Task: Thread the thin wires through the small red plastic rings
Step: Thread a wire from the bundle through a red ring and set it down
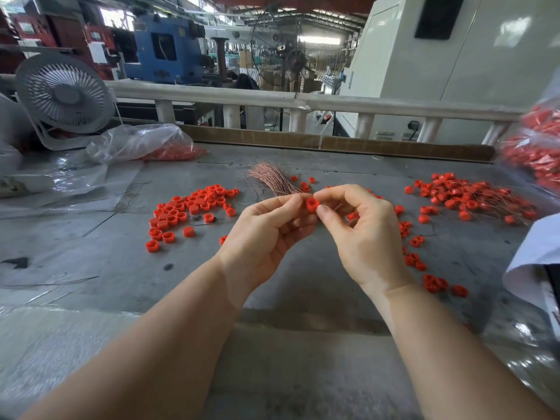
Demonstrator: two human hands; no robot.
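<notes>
Pinching one red ring [312, 204] between the fingers of both hands, above the grey tabletop [127, 262].

The left hand [266, 234] has its thumb and forefinger closed on the ring's left side; the right hand [363, 231] has its forefinger over the top and its thumb against the lower right edge, with the other fingers loosely curled. Just behind the fingertips a bundle of thin copper-coloured wires [271, 177] fans out on the tabletop; whether a wire runs through the held ring cannot be told. Loose red rings [188, 210] lie to the left of the fingers, and rings already carrying wires [466, 197] lie to the right, well apart from them.
</notes>
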